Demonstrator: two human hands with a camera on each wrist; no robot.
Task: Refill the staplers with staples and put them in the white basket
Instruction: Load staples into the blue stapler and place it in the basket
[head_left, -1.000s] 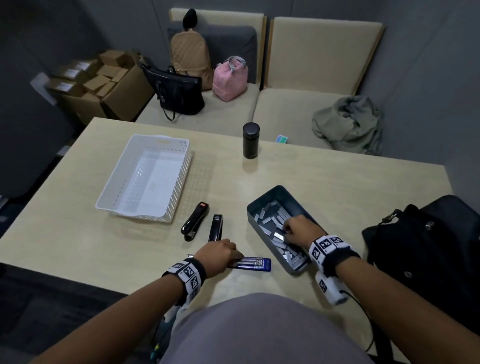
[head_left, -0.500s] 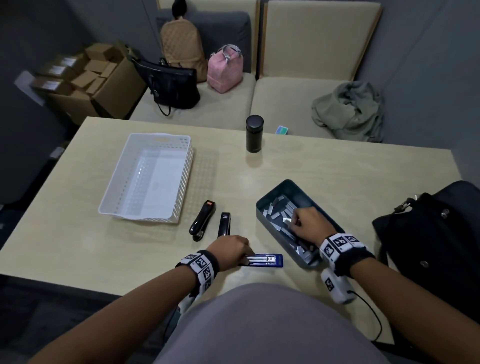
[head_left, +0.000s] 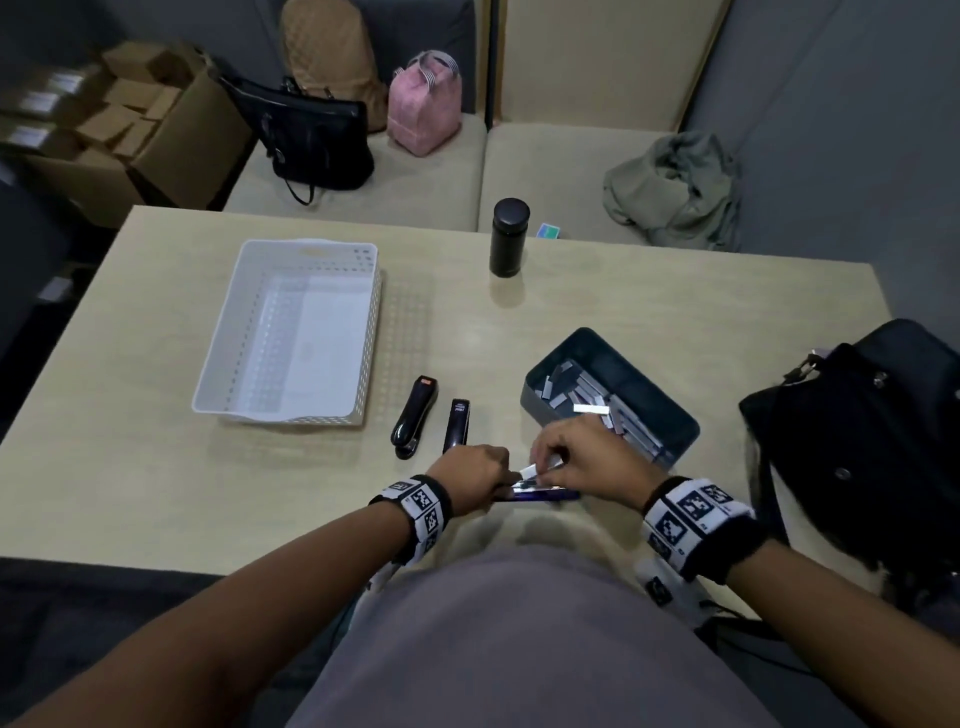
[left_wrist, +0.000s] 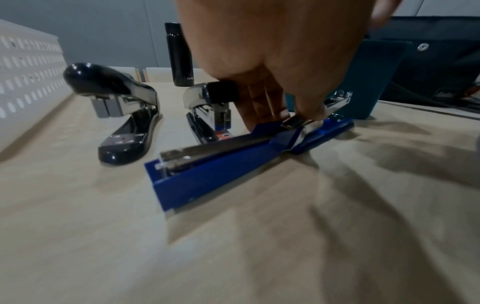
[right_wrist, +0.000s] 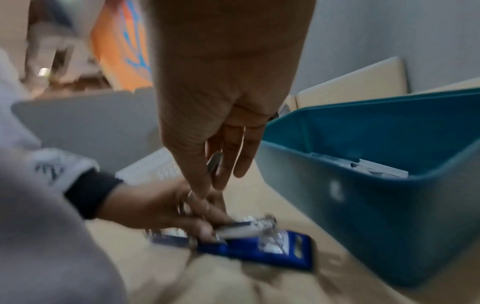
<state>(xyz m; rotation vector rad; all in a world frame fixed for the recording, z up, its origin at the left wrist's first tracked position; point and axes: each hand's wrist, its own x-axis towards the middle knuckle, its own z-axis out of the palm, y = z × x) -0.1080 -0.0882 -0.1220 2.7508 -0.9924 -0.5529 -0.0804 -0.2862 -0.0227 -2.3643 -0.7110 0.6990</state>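
My left hand (head_left: 475, 475) is holding the opened blue stapler (left_wrist: 233, 164) down while my right hand (head_left: 587, 462) is pinching a staple strip (head_left: 540, 467) above it.

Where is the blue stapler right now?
Head view: the blue stapler lies open at the table's near edge, held by the left hand, just nearer than the two black staplers.

I am seeing the blue stapler (left_wrist: 233, 162) lying opened out flat at the counter's near edge, its metal staple channel facing up. Two black staplers (head_left: 414, 417) are lying closed side by side just beyond it. A strip of staples (head_left: 535, 470) is hovering just above the blue one. The white basket (head_left: 291, 332) is sitting empty just left of the black pair.
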